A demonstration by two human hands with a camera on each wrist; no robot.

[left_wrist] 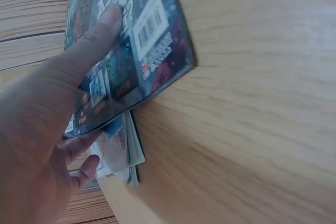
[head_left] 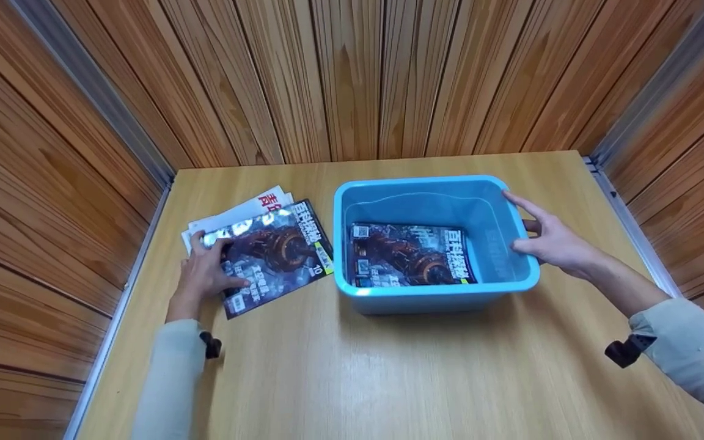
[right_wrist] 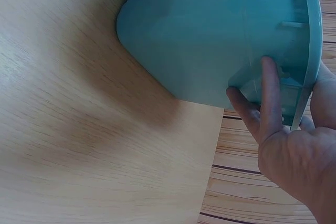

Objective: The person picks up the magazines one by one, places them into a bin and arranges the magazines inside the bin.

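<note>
Head view: light wooden table bears a blue rectangular plastic tub at centre, one dark glossy magazine lying flat inside. At nine o'clock of the tub lies a fanned magazine stack. Right hand grips the tub's three-o'clock rim, thumb inside. Left hand presses the stack's top cover, fingers extended.
</note>
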